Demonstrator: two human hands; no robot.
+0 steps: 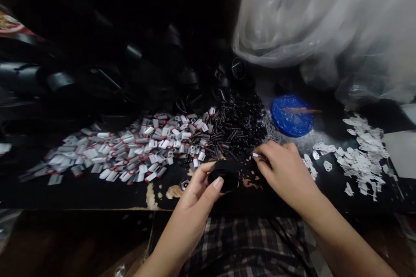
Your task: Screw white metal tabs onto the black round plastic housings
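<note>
My left hand (pixel 204 190) grips a round, hollow black plastic part (pixel 224 173), its thumb pressed over the near rim. To the right of that part, my right hand (pixel 281 166) has its thumb and fingertips drawn together at the near edge of a heap of small black parts (pixel 250 117). Whatever those fingertips pinch is too small and dark to make out. Several dark coil springs (pixel 224 127) lie just beyond both hands. Left of them spreads a large pile of grey and white sleeves (pixel 143 147) with red rings.
A blue round lid (pixel 292 117) with a brown stick (pixel 302 111) across it lies beyond my right hand. Thin whitish metal plates (pixel 364 160) are heaped at right. Clear plastic bags (pixel 308 13) hang over the back right. More round black parts (pixel 238 68) stand at the back.
</note>
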